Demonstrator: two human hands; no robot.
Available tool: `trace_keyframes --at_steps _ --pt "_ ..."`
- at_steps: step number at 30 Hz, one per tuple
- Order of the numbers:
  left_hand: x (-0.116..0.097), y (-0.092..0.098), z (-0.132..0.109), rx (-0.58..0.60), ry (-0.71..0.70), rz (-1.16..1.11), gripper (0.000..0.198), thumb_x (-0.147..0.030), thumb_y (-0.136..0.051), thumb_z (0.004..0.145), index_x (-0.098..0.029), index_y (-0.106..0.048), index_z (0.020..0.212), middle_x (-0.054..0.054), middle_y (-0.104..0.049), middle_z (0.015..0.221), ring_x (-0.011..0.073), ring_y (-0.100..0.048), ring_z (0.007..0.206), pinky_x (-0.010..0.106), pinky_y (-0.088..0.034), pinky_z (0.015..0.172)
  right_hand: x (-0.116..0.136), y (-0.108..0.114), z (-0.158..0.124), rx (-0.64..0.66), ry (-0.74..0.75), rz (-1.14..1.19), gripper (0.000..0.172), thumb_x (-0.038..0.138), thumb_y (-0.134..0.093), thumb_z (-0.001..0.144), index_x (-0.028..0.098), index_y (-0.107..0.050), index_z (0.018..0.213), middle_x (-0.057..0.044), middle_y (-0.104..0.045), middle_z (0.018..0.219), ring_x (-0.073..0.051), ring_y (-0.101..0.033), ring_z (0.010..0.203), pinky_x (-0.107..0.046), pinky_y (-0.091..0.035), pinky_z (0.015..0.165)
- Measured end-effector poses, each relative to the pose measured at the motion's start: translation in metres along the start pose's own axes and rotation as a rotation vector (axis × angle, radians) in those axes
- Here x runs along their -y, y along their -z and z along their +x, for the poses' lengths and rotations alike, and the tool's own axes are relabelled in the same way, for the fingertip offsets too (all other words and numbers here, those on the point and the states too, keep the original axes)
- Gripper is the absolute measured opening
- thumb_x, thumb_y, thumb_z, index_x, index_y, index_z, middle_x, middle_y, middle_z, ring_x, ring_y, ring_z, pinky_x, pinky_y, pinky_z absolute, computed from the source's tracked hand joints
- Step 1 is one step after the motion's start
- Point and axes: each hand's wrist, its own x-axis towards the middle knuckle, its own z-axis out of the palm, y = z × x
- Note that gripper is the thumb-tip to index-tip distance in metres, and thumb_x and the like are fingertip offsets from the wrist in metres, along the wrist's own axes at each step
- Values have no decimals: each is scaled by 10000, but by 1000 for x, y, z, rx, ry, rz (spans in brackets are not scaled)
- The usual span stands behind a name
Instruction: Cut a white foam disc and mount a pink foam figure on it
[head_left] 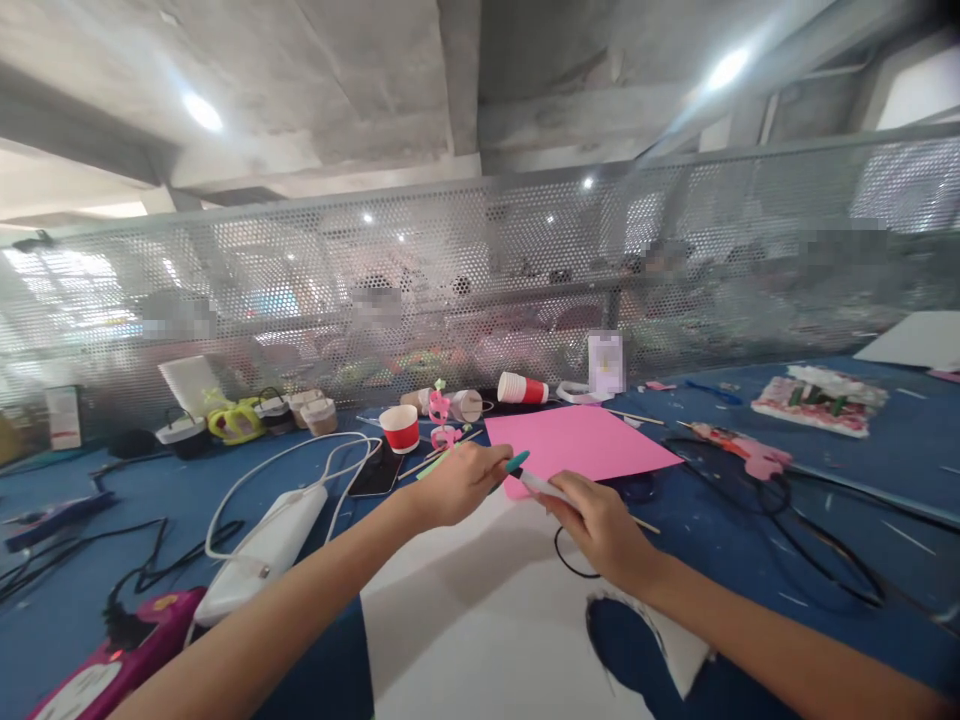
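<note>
My left hand [466,480] is closed on a teal pen cap [517,461], pinched between thumb and fingers. Beside it my right hand [596,520] grips a white marker [541,485] whose dark tip points at the cap. Both hands are held up over a large white sheet [480,620] with a rounded opening cut in its right side. A pink sheet [581,440] lies just beyond the fingers, overlapping the far end of the white one.
Paper cups, one standing red-banded cup [400,430] among them, line the mesh divider [300,300]. To the left are a white power strip [262,550], cables and a magenta power strip [127,650]. A pink glue gun [742,450] with its cord lies on the right.
</note>
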Motion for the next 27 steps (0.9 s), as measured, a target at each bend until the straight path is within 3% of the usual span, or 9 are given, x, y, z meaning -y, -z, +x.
trace_keyframes --at_steps 6,7,10,12,16,18,21,24,27 --pt "9 32 -2 115 109 112 264 -391 -397 886 -180 -544 948 90 -632 824 171 -553 685 274 -371 600 -15 10 16 221 -281 241 392 498 -380 924 230 -427 640 24 -538 490 -138 -527 436 -257 -404 497" --pt "15 38 -4 121 223 161 361 -473 -450 845 -169 -539 1019 117 -643 896 201 -576 739 282 -386 615 -21 10 16 239 -326 259 411 519 -366 921 232 -423 633 18 -558 490 -144 -547 441 -263 -417 508" --pt "34 47 -13 371 487 356 902 -623 -691 544 -100 -460 1242 217 -610 1101 344 -586 939 320 -425 676 -40 9 13 178 -384 217 434 534 -329 925 220 -467 657 -16 -622 566 -160 -596 505 -279 -442 540" --pt "45 44 -16 516 519 410 1053 -625 -725 473 -79 -406 1314 258 -563 1196 388 -564 1024 332 -437 722 -51 9 11 139 -391 151 430 516 -310 934 216 -483 679 -8 -603 553 -160 -578 489 -277 -432 513" --pt "61 24 -13 567 517 468 1203 -629 -751 388 -109 -322 1385 275 -532 1255 390 -581 1034 323 -449 729 -75 15 13 93 -298 -81 346 439 -336 943 192 -553 836 -29 -636 644 -187 -611 575 -304 -465 579" --pt "66 18 -11 572 555 444 1198 -611 -749 406 -106 -293 1392 253 -606 1156 361 -620 950 312 -448 686 -91 24 15 61 -263 -272 299 379 -375 940 154 -572 967 -91 -676 811 -221 -646 750 -334 -482 683" --pt "71 21 -11 582 584 348 1064 -580 -732 456 -87 -364 1324 163 -696 883 301 -642 781 289 -428 611 -115 41 15 116 -346 -652 255 317 -449 922 104 -584 958 -152 -662 926 -263 -615 911 -353 -467 768" --pt "69 30 -11 602 600 217 992 -524 -756 430 -78 -415 1248 84 -679 700 250 -608 647 274 -399 556 -131 55 11 149 -469 -875 276 285 -454 918 45 -590 937 -223 -636 953 -306 -594 932 -385 -456 767" --pt "64 37 -9 635 610 106 887 -483 -746 460 -102 -434 1198 68 -678 747 208 -582 646 256 -394 561 -137 58 5 180 -523 -911 327 290 -432 926 13 -604 915 -245 -637 898 -323 -601 887 -401 -452 747"
